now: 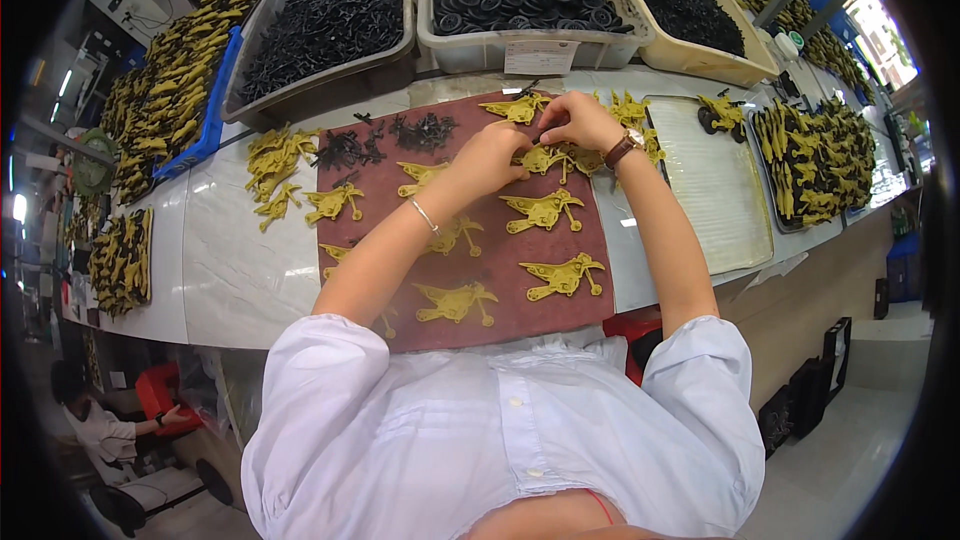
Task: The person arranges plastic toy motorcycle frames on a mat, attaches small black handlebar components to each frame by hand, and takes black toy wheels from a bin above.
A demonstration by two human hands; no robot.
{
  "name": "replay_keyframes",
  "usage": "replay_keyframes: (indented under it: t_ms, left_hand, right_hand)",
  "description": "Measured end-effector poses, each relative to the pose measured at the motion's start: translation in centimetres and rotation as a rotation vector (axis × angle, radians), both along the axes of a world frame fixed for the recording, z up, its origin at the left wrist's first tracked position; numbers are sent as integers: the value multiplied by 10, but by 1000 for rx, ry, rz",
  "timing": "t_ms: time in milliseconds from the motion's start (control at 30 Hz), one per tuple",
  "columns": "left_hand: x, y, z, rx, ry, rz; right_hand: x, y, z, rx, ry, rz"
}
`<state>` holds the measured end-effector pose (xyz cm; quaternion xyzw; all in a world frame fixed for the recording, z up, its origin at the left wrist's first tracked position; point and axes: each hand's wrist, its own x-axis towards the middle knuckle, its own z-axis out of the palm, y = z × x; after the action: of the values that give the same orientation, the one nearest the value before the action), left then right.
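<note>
At the far side of the dark red mat (480, 250), my left hand (487, 162) and my right hand (583, 124) meet, fingers closed in pinches. A bit of black shows between the fingertips, too small to make out. Just below them lies a yellow plastic bird-shaped piece (543, 158), partly covered by my left fingers. Another yellow piece (516, 108) sits just beyond the hands. Nearer me, more such pieces lie spaced out, among them one yellow piece (543, 211) and another yellow piece (562, 277). Small black plastic parts (423, 131) are heaped left of my left hand.
Along the back stand a bin of small black parts (415, 30), a bin of black wheels (440, 44) and a cream bin (745, 68). Loose yellow pieces (272, 162) pile up at left. A white tray (715, 205) and a loaded tray (815, 165) stand right. A person (100, 430) sits lower left.
</note>
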<state>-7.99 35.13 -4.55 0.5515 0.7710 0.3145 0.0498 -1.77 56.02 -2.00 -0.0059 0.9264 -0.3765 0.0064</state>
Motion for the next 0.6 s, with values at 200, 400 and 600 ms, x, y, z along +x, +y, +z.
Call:
replay_keyframes:
  t_ms: [200,400,600]
  left_hand:
    - [-1,2,-7,-24,11,30]
    - [-1,7,-10,-104,30,35]
    - [2,6,-17,-46,7,33]
  right_hand:
    - [-5,3,4,-102,-146,-35]
    - [-1,-6,3,45,-62,-108]
    - [48,-2,20,126,151,-70]
